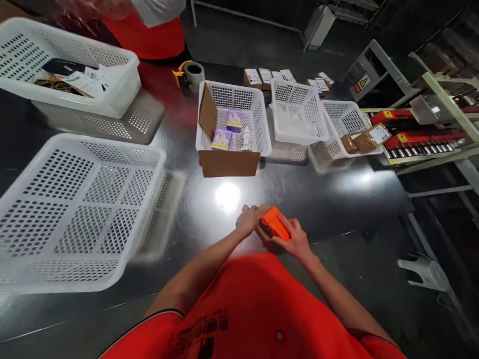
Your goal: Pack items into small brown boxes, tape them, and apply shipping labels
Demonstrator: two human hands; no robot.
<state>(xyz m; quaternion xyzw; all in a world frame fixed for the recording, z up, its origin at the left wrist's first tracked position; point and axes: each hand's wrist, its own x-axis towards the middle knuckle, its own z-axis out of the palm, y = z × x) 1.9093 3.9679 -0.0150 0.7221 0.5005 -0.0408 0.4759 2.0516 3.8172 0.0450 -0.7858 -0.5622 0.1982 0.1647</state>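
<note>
Close to my body at the table's front edge, my left hand (247, 219) grips the left side of a small brown cardboard box (266, 239). My right hand (297, 239) is closed on a bright orange block-shaped item (276, 222), which sits at the box's top; its exact kind does not show. Whether it lies inside the box or on it, I cannot tell. Beyond my hands stands a white basket (265, 134) with a larger open carton piece (229, 163) at its near side. Two purple boxes (222, 139) and a white bottle (246, 139) are in there.
A large white basket (161, 162) fills the left; behind it another (129, 75) holds papers and a dark packet. A tape dispenser (192, 72) lies near a co-worker in red (149, 37). More baskets (299, 132), small cartons (252, 78) and a shelf rack (430, 159) stand right.
</note>
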